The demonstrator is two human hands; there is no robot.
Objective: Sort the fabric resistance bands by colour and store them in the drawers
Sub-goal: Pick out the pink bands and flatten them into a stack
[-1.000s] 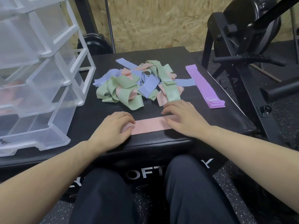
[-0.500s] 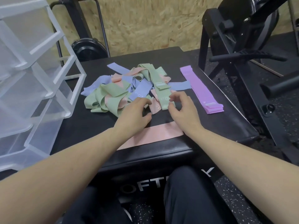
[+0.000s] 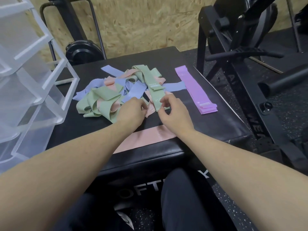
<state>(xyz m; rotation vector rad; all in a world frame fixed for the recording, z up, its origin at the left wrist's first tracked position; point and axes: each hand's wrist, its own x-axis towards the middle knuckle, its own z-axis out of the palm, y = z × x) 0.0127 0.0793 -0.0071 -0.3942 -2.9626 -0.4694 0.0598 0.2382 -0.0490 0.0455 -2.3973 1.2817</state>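
Head view: both hands at mixed band pile (image 3: 120,94) mid-bench. Left hand (image 3: 131,112) and right hand (image 3: 171,110) fingers curled, pinching pink band (image 3: 150,109) end. Soft, light, tangles; grab free end.

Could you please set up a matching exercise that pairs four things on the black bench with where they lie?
Things:
1. purple bands
2. flat pink band
3. clear drawer unit
4. mixed pile of bands

Places:
A. at the left edge of the bench
B. along the near edge, under both forearms
C. stacked neatly on the right side
D. mid-bench, just beyond the hands

Pairs: 1-C, 2-B, 3-A, 4-D
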